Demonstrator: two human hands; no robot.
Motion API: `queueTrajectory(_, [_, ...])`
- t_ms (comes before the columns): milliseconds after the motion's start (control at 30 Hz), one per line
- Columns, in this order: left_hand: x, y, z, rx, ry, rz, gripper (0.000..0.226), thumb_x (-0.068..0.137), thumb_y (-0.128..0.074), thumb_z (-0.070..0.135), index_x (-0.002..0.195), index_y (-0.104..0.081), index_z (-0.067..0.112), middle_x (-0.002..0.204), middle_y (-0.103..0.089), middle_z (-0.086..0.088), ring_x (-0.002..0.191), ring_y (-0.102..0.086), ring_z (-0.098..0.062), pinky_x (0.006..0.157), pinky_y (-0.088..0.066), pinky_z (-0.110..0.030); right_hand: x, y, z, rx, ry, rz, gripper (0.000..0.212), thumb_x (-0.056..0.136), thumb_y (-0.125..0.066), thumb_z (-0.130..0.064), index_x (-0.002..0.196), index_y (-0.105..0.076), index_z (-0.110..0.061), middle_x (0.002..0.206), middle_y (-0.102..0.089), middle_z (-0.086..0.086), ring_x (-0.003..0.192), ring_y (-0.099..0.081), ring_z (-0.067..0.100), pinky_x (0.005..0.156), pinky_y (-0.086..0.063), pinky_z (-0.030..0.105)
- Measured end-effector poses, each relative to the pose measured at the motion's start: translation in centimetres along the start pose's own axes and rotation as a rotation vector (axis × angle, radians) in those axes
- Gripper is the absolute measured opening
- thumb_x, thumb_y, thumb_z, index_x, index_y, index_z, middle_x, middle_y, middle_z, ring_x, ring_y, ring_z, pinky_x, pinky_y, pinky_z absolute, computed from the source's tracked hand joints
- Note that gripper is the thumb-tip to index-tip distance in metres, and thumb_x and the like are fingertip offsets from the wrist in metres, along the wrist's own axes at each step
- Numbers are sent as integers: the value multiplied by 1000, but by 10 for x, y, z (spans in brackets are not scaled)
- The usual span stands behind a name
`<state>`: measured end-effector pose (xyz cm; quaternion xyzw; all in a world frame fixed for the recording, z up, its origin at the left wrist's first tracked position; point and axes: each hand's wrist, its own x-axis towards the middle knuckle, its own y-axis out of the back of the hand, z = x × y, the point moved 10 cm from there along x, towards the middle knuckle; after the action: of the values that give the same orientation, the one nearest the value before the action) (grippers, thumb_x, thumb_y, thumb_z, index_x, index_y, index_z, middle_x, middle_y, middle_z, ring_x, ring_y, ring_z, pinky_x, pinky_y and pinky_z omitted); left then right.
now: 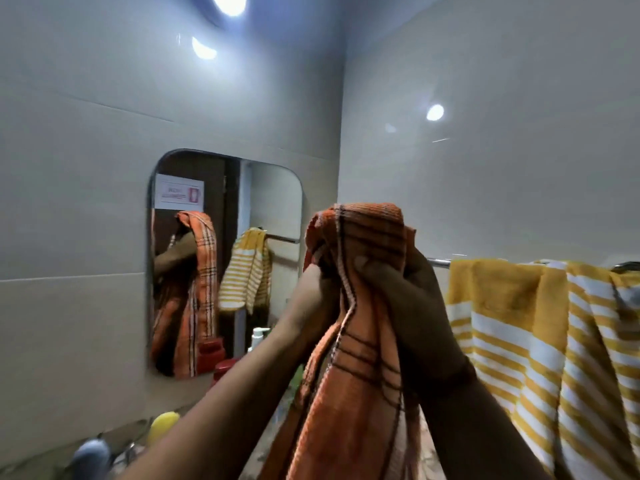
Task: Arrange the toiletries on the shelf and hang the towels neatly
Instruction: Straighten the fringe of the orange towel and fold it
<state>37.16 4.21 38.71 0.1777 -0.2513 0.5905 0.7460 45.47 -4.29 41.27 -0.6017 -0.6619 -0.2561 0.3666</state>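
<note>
Pale glossy wall tiles (502, 98) fill most of the view, meeting at a corner just right of centre, and bright lamp glare is reflected on them near the top. On the left wall a mirror (273, 202) with rounded corners is mounted, in which both towels, a raised arm, a white pump bottle and a red container are seen reflected. Along the right wall a chrome towel rail (438, 261) is fixed, and over it a yellow-and-white striped towel (540, 341) is draped in loose, uneven folds that reach down toward the lower right edge. In the near centre an orange checked towel (360, 341) is held up at rail height, just left of the striped one, its top bunched and its length hanging down out of the picture. The bunched top is gripped by both hands: the left hand (313, 289) is curled into the cloth from the left, and the right hand (408, 292) is closed round it from the right, thumb laid across the front. At the far lower left a yellow rounded object (162, 426) and a blurred grey shape (90, 457) are seen, too indistinct to be identified.
</note>
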Motion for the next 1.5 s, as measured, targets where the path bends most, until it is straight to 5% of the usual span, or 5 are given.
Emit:
queueTrajectory(400, [-193,-14,28,105,-109,433,31,89,-54,46,113,-64,28,111,-73,-3,102,-72,-19,83,-59,-33,-95,17,51,164,-396,-78,38,86,-61,-52,113,-63,-26,99,-77,5,90,-75,23,88,-58,47])
queueTrajectory(633, [-245,-8,11,507,83,525,28,88,-61,39,115,-67,44,113,-68,4,108,-68,-15,95,-56,-43,-165,-11,53,418,-654,-257,19,101,-49,-26,111,-55,-11,64,-75,-7,58,-71,2,50,-51,11])
queueTrajectory(833, [-267,-9,5,434,49,629,21,97,-59,10,103,-71,27,93,-72,-1,83,-70,-10,69,-57,-23,-202,-2,78,256,-725,-296,66,77,-51,-71,117,-59,-19,95,-76,4,90,-74,18,83,-56,38])
queueTrajectory(1033, [-289,24,-17,235,85,836,16,98,-56,7,98,-65,20,95,-65,-2,83,-62,-17,68,-54,-26,-230,6,88,467,-826,-247,24,103,-46,-16,114,-64,-4,84,-77,5,77,-75,14,63,-60,22])
queueTrajectory(1500, [-318,131,-45,249,104,1225,27,92,-52,0,96,-58,26,92,-61,-4,74,-58,-14,64,-49,-25,-214,36,99,548,-717,403,24,102,-45,-9,81,-56,-13,48,-37,-6,35,-35,5,33,-30,14])
